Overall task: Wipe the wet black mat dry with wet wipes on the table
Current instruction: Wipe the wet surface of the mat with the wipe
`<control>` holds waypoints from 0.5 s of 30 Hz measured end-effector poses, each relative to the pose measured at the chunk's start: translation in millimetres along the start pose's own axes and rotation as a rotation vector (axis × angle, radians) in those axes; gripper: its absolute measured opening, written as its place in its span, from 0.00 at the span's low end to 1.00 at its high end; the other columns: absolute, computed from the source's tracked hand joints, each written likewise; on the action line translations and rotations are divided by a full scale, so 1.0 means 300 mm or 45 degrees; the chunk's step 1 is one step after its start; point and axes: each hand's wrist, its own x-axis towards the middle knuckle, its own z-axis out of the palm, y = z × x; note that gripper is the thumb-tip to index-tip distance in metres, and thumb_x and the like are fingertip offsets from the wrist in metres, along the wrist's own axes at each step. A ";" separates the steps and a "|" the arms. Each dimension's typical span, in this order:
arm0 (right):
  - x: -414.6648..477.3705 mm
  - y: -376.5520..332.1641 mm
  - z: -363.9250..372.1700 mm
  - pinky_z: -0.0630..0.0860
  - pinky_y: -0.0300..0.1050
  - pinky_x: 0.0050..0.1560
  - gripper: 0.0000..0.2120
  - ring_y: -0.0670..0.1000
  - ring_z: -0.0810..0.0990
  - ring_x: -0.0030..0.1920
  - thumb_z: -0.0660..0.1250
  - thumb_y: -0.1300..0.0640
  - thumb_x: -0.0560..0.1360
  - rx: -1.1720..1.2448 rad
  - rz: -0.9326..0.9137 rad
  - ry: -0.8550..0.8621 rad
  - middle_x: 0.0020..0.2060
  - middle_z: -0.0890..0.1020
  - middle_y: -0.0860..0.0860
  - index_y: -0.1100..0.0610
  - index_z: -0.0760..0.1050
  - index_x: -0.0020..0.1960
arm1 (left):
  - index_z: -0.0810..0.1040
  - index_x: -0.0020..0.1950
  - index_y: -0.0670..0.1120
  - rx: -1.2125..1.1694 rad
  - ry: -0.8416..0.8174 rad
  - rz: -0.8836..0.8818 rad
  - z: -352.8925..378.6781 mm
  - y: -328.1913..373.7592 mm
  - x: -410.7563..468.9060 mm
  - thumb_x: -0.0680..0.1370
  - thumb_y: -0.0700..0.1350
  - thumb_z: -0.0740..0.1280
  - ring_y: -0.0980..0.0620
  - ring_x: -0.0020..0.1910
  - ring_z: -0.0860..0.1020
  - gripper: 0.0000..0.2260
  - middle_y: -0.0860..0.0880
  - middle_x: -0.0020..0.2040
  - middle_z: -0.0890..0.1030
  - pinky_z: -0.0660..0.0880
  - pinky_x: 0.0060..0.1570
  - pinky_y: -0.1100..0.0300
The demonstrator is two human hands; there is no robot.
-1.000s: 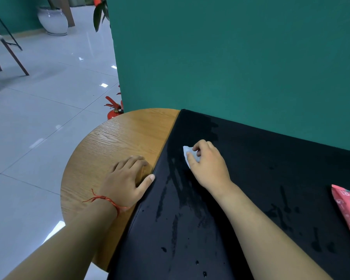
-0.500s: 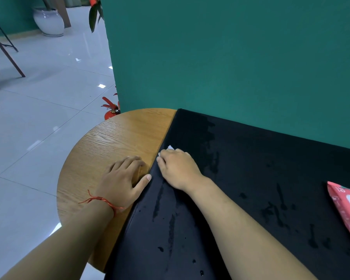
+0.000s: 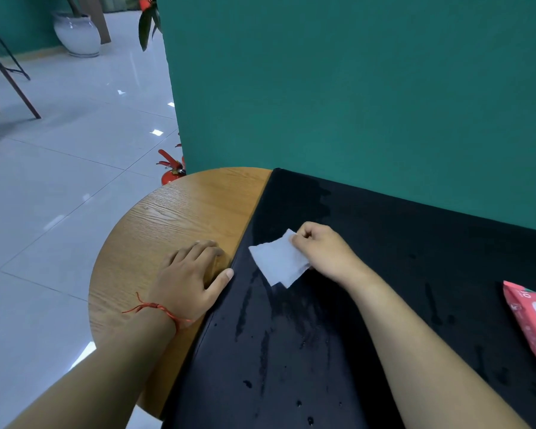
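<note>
Wipe [image 3: 280, 261] is now showing as a pale, nearly flat sheet on the black mat [image 3: 384, 243]. Half a second ago it was hiding entirely under the right hand [image 3: 328, 252] at the mat's left border. That hand is drawing back rightward and is no longer pressing flat. Its fingertips and thumb are pinching the sheet by the corner nearest them, so the rest is trailing out to the left of the pinch, with a lower layer peeking out on the near side.

The left hand [image 3: 188, 274] is staying where it was, resting on the wooden table [image 3: 174, 218]. Its loosely bent fingers are holding nothing, and its thumb is lying against the mat's border, just left of the sheet.

I am reading this as one stroke ending and the sheet being gathered or turned for the next. Wet streaks [image 3: 245, 305] and droplets are lingering nearer the person than the pinch, so the drying is looking well short of finished. The red wipes pack [image 3: 532, 317] is sitting far to the right of the pinch.
</note>
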 end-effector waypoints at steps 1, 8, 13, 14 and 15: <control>0.013 0.013 0.001 0.73 0.47 0.38 0.10 0.46 0.73 0.31 0.67 0.49 0.80 -0.084 0.000 0.054 0.29 0.76 0.45 0.53 0.74 0.43 | 0.73 0.70 0.59 0.002 -0.002 0.003 -0.001 0.000 -0.001 0.81 0.71 0.48 0.52 0.76 0.67 0.27 0.59 0.76 0.71 0.64 0.75 0.46; -0.032 0.028 0.129 0.78 0.51 0.43 0.02 0.48 0.77 0.41 0.66 0.53 0.81 -0.582 -0.535 0.293 0.45 0.75 0.44 0.47 0.76 0.50 | 0.72 0.70 0.59 0.025 -0.003 0.005 0.003 -0.006 0.002 0.82 0.71 0.48 0.52 0.77 0.67 0.27 0.58 0.76 0.71 0.65 0.75 0.47; -0.100 0.022 0.203 0.78 0.43 0.44 0.07 0.45 0.80 0.43 0.67 0.45 0.80 -0.281 -0.489 0.193 0.42 0.80 0.43 0.45 0.80 0.46 | 0.74 0.70 0.59 0.036 0.007 -0.003 0.004 -0.001 0.001 0.81 0.71 0.49 0.52 0.76 0.68 0.27 0.58 0.76 0.71 0.65 0.75 0.47; -0.099 0.019 0.193 0.78 0.44 0.44 0.06 0.45 0.81 0.43 0.68 0.47 0.80 -0.185 -0.467 0.264 0.42 0.81 0.42 0.45 0.81 0.46 | 0.74 0.70 0.59 0.034 0.009 -0.003 0.004 -0.001 0.001 0.81 0.71 0.49 0.52 0.76 0.68 0.27 0.58 0.75 0.72 0.65 0.75 0.47; -0.095 0.015 0.179 0.79 0.44 0.44 0.05 0.46 0.81 0.43 0.68 0.50 0.80 -0.124 -0.452 0.349 0.42 0.81 0.42 0.46 0.81 0.46 | 0.74 0.70 0.59 0.030 0.011 -0.003 0.003 -0.002 0.002 0.81 0.71 0.49 0.52 0.76 0.68 0.27 0.58 0.75 0.72 0.65 0.75 0.47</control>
